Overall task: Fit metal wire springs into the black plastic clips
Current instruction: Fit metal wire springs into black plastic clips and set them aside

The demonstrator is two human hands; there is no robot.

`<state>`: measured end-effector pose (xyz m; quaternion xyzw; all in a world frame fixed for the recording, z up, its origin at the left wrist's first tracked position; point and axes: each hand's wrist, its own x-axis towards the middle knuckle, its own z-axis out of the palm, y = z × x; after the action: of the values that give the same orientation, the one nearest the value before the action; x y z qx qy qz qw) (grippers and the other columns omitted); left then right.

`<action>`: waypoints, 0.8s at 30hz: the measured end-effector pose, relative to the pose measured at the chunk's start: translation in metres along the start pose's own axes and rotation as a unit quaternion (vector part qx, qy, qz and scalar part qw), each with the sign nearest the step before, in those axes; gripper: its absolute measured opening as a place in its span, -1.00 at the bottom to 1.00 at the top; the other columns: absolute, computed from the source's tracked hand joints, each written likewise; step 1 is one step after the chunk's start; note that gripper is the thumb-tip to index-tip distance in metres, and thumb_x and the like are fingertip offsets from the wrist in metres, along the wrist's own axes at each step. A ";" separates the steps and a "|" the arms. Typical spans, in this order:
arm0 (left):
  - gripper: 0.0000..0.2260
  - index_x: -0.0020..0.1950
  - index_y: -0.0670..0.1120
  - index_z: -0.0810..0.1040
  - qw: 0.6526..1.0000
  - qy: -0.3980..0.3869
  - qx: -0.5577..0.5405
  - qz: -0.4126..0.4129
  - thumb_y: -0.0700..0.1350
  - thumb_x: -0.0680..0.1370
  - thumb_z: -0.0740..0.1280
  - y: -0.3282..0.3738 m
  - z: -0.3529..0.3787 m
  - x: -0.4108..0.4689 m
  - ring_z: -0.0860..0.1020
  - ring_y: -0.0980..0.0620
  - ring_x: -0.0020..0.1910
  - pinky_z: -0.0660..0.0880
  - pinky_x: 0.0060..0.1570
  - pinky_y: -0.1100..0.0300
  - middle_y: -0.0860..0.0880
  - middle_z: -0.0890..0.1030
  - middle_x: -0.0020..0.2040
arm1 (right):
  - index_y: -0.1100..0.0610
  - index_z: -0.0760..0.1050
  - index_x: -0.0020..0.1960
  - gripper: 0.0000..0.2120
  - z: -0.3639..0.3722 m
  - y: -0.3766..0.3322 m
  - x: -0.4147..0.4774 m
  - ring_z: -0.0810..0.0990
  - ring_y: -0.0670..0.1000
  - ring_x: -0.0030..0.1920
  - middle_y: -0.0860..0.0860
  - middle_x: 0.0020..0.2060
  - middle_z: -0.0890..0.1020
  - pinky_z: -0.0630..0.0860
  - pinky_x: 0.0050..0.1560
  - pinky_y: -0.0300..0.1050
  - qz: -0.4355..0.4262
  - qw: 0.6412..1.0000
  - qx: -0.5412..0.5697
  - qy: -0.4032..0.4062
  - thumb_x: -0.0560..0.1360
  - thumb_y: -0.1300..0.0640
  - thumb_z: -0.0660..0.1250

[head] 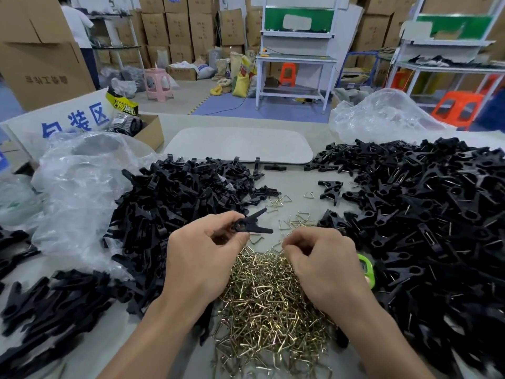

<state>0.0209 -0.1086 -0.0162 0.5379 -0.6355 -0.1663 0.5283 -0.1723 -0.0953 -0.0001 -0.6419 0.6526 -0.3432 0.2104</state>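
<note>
My left hand (202,255) pinches a black plastic clip (251,225) between thumb and fingers, its two jaws spread and pointing right. My right hand (319,258) hovers over the pile of brass-coloured wire springs (270,305), fingers curled with the tips together at the pile's top; whether a spring is pinched there is not clear. A heap of clips without springs (175,198) lies to the left. On the right a larger heap of clips (426,214) shows wire springs fitted in them.
Crumpled clear plastic bags (82,187) lie at left and another at far right (382,116). A grey pad (240,146) sits at the table's back. A green object (366,266) peeks out beside my right wrist. Cardboard boxes and workbenches fill the room behind.
</note>
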 end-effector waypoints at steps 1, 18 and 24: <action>-0.52 -0.07 0.54 0.60 1.000 0.000 0.000 -0.002 -0.08 0.41 0.63 0.000 0.000 0.000 0.65 0.29 -0.19 0.52 -0.15 0.45 0.36 0.68 -0.18 | -0.08 0.64 -0.25 -0.80 0.001 0.000 0.000 0.58 -0.21 -0.43 -0.24 -0.40 0.65 0.42 -0.44 -0.35 0.001 1.000 0.020 0.005 0.54 0.10 0.43; -0.59 -0.07 0.42 0.67 1.000 -0.004 -0.002 -0.002 -0.12 0.41 0.64 -0.005 0.004 0.000 0.66 0.28 -0.16 0.50 -0.15 0.51 0.37 0.67 -0.17 | -0.11 0.63 -0.27 -0.87 -0.016 -0.010 -0.003 0.65 -0.10 -0.25 -0.20 -0.39 0.64 0.67 -0.12 0.01 0.040 0.994 -0.100 0.013 0.45 0.04 0.47; -0.54 0.13 0.36 0.62 1.000 -0.010 0.016 0.007 -0.12 0.42 0.63 -0.005 0.006 -0.005 0.65 0.29 -0.13 0.56 -0.07 0.41 0.41 0.66 -0.13 | -0.13 0.60 -0.23 -0.87 -0.007 -0.002 -0.002 0.61 -0.15 -0.39 -0.22 -0.41 0.64 0.65 -0.29 -0.03 0.054 0.997 -0.033 0.044 0.48 0.02 0.45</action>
<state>0.0179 -0.1084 -0.0244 0.5400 -0.6474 -0.1575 0.5142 -0.1760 -0.0924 0.0055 -0.5962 0.7061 -0.3378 0.1787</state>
